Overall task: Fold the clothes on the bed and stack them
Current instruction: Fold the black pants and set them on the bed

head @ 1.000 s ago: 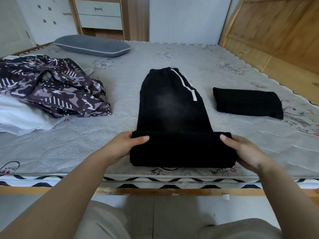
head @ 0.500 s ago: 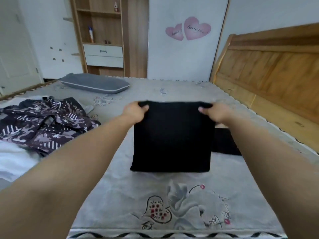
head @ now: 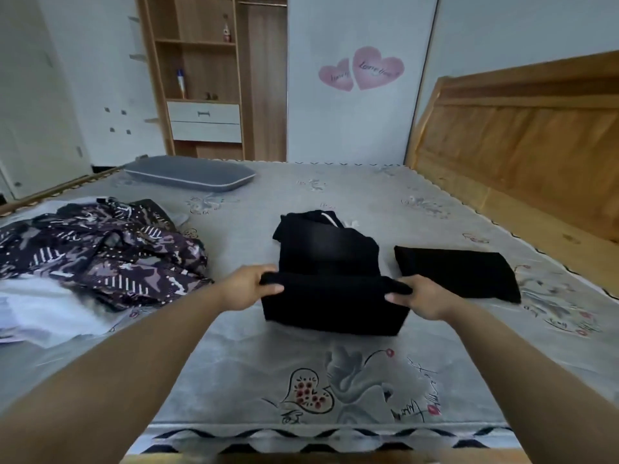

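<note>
I am in the middle of the folding step, and the garment in hand is the black trousers with a white side stripe, which lie on the grey printed mattress cover of the bed, near its middle and a little toward me. My left hand pinches the left corner of the near folded layer, with the thumb on top and the fingers curled under the cloth; my right hand holds the right corner in the same way. The layer between my hands is lifted a little, while the far part with the waistband is bunched and not flat. Just beside the trousers, on the right and not touching as far as I can see, lies an already folded black garment. On the left, well apart, waits a heap of dark patterned clothes on top of something white, so I judge the task is less than half done. The next move, I think, calls for carrying this layer forward over the bunched part, with both corners kept level so the edges meet. After that the bundle needs pressing flat and then lifting onto the folded piece at the right. The soft cloth may slip or sag in the middle, so the grip must be firm.
</note>
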